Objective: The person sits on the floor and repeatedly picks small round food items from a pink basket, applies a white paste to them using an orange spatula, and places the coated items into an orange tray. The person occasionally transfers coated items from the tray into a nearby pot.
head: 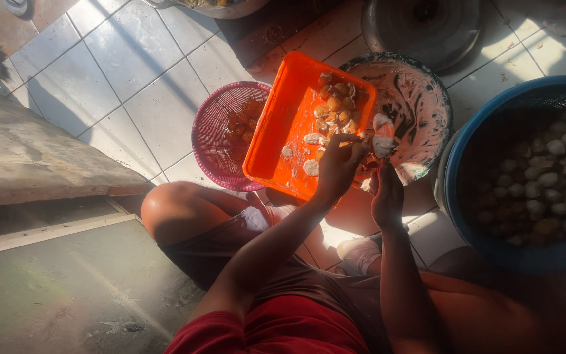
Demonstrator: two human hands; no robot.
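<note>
Both hands meet over the orange tray (283, 141) — the left hand (339, 167) pinches a pale lump (382, 145) that the right hand (386, 196) also grips. The lump sits at the tray's edge, just beside the paste bowl (427, 98) — a pink basket (214, 141) and blue tub (466, 170) flank them.

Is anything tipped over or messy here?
Yes. The orange plastic tray sits tilted, propped on the rim of the paste-smeared round bowl, so its food pieces bunch at one end. The left hand and right hand work a sticky white lump there.
</note>
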